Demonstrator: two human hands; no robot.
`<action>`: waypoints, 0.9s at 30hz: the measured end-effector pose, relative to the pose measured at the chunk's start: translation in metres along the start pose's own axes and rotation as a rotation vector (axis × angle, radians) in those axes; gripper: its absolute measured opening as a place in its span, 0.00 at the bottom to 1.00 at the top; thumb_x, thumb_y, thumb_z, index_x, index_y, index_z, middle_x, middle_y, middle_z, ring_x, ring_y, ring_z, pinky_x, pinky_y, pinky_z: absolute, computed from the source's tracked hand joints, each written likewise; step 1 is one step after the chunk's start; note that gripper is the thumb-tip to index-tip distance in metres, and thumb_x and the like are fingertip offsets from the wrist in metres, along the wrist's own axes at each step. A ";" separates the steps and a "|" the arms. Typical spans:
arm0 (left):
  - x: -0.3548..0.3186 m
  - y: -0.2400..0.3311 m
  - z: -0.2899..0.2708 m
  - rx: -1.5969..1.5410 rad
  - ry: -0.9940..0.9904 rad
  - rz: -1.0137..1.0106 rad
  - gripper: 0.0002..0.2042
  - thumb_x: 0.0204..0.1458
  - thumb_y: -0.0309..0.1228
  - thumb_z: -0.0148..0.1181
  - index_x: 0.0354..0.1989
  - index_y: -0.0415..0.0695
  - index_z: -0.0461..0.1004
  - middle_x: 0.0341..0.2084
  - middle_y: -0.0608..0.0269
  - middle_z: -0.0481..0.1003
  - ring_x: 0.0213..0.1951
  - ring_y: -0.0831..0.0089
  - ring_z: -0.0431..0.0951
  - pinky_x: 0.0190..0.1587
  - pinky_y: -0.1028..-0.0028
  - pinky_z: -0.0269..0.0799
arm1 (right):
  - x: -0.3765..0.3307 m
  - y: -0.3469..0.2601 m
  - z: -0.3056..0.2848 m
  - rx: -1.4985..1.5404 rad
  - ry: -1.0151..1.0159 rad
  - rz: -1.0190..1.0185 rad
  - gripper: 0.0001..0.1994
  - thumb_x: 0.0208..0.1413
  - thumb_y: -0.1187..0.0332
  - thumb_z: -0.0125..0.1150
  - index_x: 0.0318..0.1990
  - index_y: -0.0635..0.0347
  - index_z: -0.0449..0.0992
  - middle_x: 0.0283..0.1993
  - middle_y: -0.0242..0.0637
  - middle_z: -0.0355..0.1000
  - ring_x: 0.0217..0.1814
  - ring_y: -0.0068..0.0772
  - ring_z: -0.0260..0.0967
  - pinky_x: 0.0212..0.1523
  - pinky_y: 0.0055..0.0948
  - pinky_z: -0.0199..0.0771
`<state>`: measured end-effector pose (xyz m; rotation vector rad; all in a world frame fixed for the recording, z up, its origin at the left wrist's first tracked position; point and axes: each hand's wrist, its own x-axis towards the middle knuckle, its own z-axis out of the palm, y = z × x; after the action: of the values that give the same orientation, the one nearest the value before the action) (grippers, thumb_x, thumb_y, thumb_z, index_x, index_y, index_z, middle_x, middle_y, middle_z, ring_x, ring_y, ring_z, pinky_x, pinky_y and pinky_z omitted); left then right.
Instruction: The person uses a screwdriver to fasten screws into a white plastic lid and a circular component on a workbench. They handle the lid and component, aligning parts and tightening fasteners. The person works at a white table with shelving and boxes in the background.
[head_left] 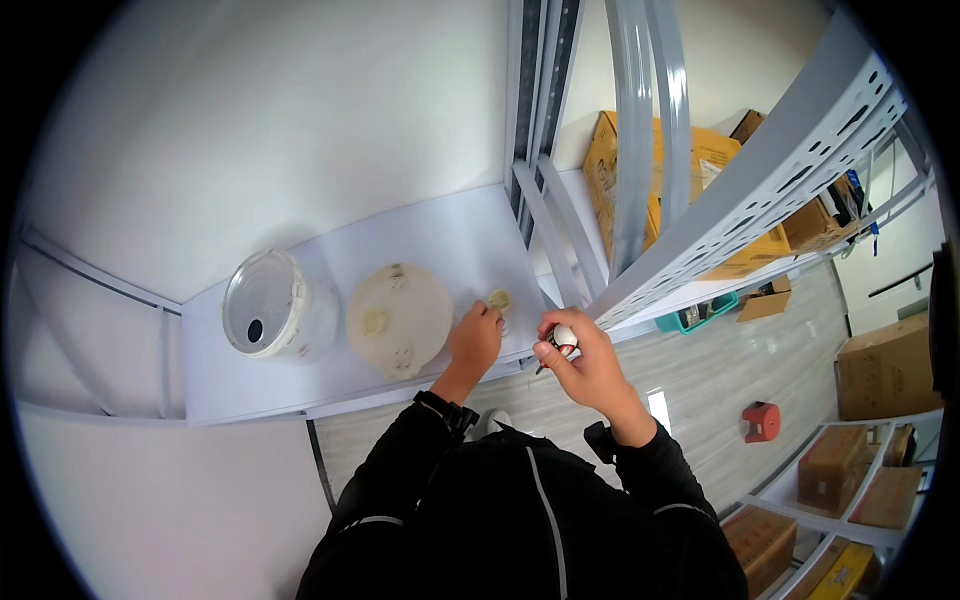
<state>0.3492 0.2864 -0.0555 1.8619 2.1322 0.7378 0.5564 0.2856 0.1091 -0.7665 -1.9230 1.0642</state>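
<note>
Centre frame: left hand [475, 340] fingers pinch small cream cap [499, 299] on white shelf [440, 240], right hand [585, 362] grips small white-tipped tool [563, 337]; lidded tub [398, 318] looks untouched.

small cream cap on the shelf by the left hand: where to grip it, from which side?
Pinch the small cream cap across its rim, coming from above. It seems to lie flat and low on the white shelf, so only the rim offers purchase. The left hand sits just beside it; the round cream lid lies clear.
</note>
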 end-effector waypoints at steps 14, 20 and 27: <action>0.003 0.001 -0.005 -0.196 0.080 -0.009 0.07 0.64 0.33 0.62 0.44 0.46 0.81 0.39 0.58 0.81 0.38 0.54 0.83 0.39 0.56 0.78 | -0.009 0.003 -0.010 0.087 0.098 -0.012 0.22 0.64 0.68 0.70 0.62 0.62 0.70 0.52 0.43 0.79 0.46 0.41 0.78 0.49 0.36 0.77; -0.006 0.009 -0.058 -0.532 0.149 0.062 0.05 0.64 0.27 0.63 0.44 0.41 0.81 0.37 0.57 0.83 0.33 0.64 0.84 0.36 0.67 0.77 | 0.012 -0.009 -0.011 -0.075 0.011 -0.305 0.24 0.65 0.69 0.68 0.65 0.62 0.67 0.57 0.46 0.77 0.52 0.43 0.75 0.55 0.38 0.75; -0.018 0.018 -0.114 -0.568 0.194 0.079 0.06 0.59 0.23 0.69 0.43 0.39 0.83 0.35 0.57 0.84 0.31 0.70 0.82 0.34 0.71 0.76 | 0.019 0.003 0.008 0.176 0.275 -0.342 0.24 0.71 0.62 0.62 0.65 0.63 0.62 0.57 0.47 0.72 0.53 0.36 0.71 0.56 0.34 0.73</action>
<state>0.3138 0.2448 0.0473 1.6147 1.6963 1.4161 0.5403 0.2990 0.1106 -0.4392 -1.6281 0.8538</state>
